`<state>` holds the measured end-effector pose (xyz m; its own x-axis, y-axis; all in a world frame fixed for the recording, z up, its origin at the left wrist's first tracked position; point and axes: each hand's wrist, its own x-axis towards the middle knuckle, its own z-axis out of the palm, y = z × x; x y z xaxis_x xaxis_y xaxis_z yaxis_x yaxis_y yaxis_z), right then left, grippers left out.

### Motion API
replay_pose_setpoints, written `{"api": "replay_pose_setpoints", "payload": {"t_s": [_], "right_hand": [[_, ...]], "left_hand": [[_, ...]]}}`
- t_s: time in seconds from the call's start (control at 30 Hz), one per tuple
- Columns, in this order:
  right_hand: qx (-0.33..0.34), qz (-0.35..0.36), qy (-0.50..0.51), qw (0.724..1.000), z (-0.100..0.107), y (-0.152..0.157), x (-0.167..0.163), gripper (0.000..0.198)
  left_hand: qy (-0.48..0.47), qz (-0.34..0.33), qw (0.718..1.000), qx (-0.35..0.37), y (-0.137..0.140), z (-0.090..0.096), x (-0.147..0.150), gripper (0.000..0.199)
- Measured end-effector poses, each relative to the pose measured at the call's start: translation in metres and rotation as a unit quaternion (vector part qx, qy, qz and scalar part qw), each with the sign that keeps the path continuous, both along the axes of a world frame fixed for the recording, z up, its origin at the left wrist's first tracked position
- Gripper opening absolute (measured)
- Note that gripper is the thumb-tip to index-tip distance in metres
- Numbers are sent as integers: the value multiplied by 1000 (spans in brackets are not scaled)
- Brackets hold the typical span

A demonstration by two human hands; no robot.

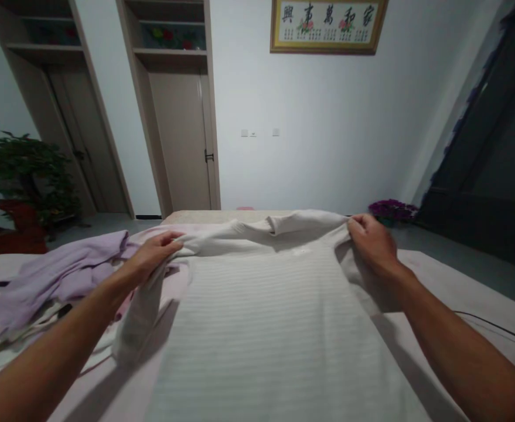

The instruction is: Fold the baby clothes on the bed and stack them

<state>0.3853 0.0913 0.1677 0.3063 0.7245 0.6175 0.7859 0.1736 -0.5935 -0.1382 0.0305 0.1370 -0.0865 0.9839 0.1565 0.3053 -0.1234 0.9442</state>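
Note:
A pale, finely striped long-sleeved shirt [266, 328] stretches between my two hands, its collar end lifted and its body running down toward me. My left hand [159, 252] grips it near the left shoulder, where a sleeve hangs down beside the arm. At the right shoulder, my right hand [374, 241] pinches the fabric in a closed grip. The neckline sags a little between the hands. A small pale mark shows below the collar.
A heap of lilac clothing [81, 269] lies left on the pink-covered table [419, 275], with other garments beneath. A thin black cable [494, 325] runs along the right. Beyond stand a green plant [24, 170], purple flowers [391, 209] and a door [180, 140].

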Motion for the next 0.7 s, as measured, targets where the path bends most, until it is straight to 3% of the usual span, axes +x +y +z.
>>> {"api": "replay_pose_setpoints", "payload": {"t_s": [0.03,0.1,0.17,0.27,0.37,0.57,0.7], "right_hand": [[-70,-14,-50,996,-16,9,6,29],[-209,27,-133,968,-50,22,19,29],[-288,37,-167,942,-81,28,33,25],[-299,28,-188,935,-112,32,46,23],[-273,40,-236,932,-122,42,39,32],[-257,109,-281,918,-133,81,-18,36],[-254,117,-289,916,-150,102,-58,47]], "left_hand": [[79,22,997,-8,14,-20,0,56],[270,73,960,-6,34,-58,-1,60],[332,80,940,-15,43,-87,0,55],[377,61,924,-21,47,-108,7,39],[418,55,906,-31,56,-110,20,35],[475,60,871,-109,88,-117,50,28],[508,35,850,-134,90,-127,63,29]]}}
